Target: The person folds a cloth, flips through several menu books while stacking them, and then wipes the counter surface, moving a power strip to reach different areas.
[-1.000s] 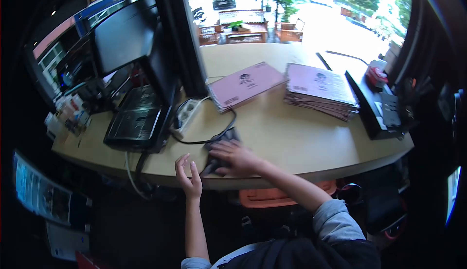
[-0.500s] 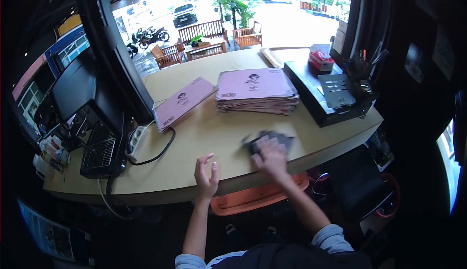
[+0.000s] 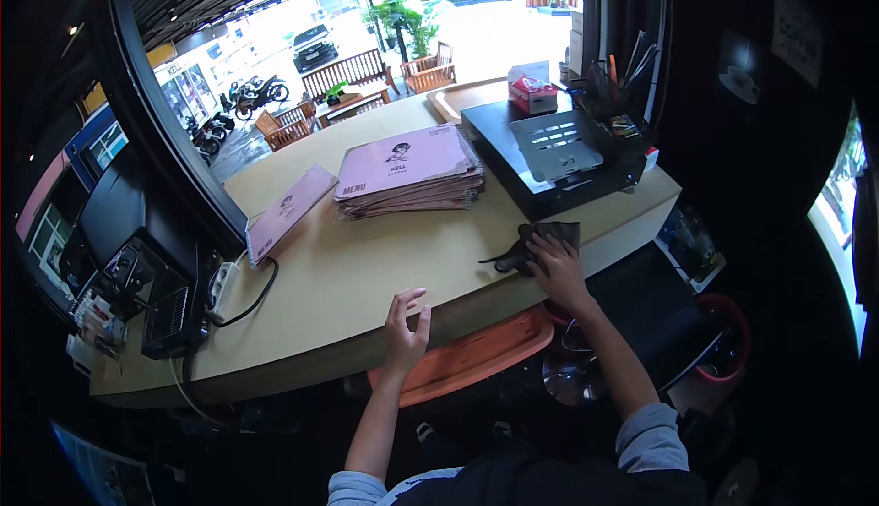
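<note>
My right hand [image 3: 553, 265] lies with fingers spread over a dark cloth [image 3: 513, 261] near the counter's front edge. It presses the cloth against the light wooden counter [image 3: 366, 277], and one corner of the cloth trails to the left. My left hand [image 3: 406, 330] hangs at the front edge, fingers apart and slightly curled, with nothing in it. Beyond my hands is a stack of pink menus [image 3: 407, 172]. To its left lies another pink menu [image 3: 291, 213], turned at an angle.
A black box-shaped device [image 3: 549, 163] stands on the right, with a red tissue box [image 3: 533, 94] and a pen holder [image 3: 623, 94]. On the left are a monitor [image 3: 114, 199], a power strip [image 3: 222, 286] and a black cable [image 3: 265, 295]. Below the edge sits an orange tray [image 3: 467, 355].
My right hand and the cloth have moved right along the counter, closer to the black device. My left hand stays near the front edge. The view has swung right.
</note>
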The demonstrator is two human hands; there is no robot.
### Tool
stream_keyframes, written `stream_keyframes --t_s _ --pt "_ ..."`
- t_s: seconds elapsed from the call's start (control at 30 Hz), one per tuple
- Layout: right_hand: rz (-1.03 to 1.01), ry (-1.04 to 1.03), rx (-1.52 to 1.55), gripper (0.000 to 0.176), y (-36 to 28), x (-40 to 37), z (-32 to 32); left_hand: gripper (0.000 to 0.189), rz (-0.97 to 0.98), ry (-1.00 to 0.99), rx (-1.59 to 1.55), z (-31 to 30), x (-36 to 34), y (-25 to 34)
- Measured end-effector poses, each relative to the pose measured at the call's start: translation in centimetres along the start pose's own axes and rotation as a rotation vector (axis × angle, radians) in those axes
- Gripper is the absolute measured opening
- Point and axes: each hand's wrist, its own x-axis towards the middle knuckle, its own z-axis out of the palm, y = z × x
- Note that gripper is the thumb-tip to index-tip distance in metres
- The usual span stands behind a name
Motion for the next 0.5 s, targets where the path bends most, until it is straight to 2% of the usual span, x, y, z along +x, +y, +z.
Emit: stream_keyframes --t_s 0.07,0.13,0.17,0.2,0.27,0.3,0.33,0.37,0.4,0.43,0.47,0.5 --pt "-0.033 0.049 -0.027 0.035 1.6 -2.2 -1.1 0.023 0.017 -0.021 -0.021 1.1 0.2 0.9" --pt "0.065 0.101 0.174 0.029 3.3 -3.7 -1.9 0.023 0.033 -0.038 -0.036 1.9 0.5 1.8" --pt "0.225 0.081 0.354 0.023 4.0 -4.2 -2.3 0.024 0.053 -0.059 -0.054 2.4 0.5 2.1" --pt "0.226 0.082 0.350 0.023 4.4 -4.3 -2.8 0.024 0.072 -0.083 -0.073 2.8 0.5 2.5" --pt "0.515 0.005 0.877 0.018 5.1 -4.1 -3.9 0.025 0.082 -0.110 -0.090 3.8 0.7 3.3" --pt "0.474 0.122 1.185 0.017 4.8 -4.0 -3.1 0.027 0.074 -0.142 -0.141 4.5 1.0 3.9" --pt "0.463 0.123 1.182 0.017 3.2 -3.5 -3.8 0.030 0.066 -0.172 -0.189 5.1 1.3 4.4" --pt "0.577 0.119 1.488 0.019 1.5 -3.1 -4.4 0.041 -0.015 -0.234 -0.272 5.7 1.6 5.0" --pt "0.692 0.107 1.795 0.020 -0.4 -2.6 -5.4 0.041 -0.008 -0.226 -0.270 6.5 1.8 4.9" --pt "0.617 -0.010 1.895 0.026 -1.9 -2.2 -6.4 0.048 -0.118 -0.315 -0.469 7.4 2.3 4.5" --pt "0.604 -0.015 1.897 0.026 -3.1 -1.8 -6.8 0.055 -0.228 -0.404 -0.669 8.1 2.6 4.0" --pt "0.640 -0.046 1.981 0.027 -4.2 -1.5 -7.0 0.052 -0.228 -0.532 -0.757 7.5 3.4 5.7"
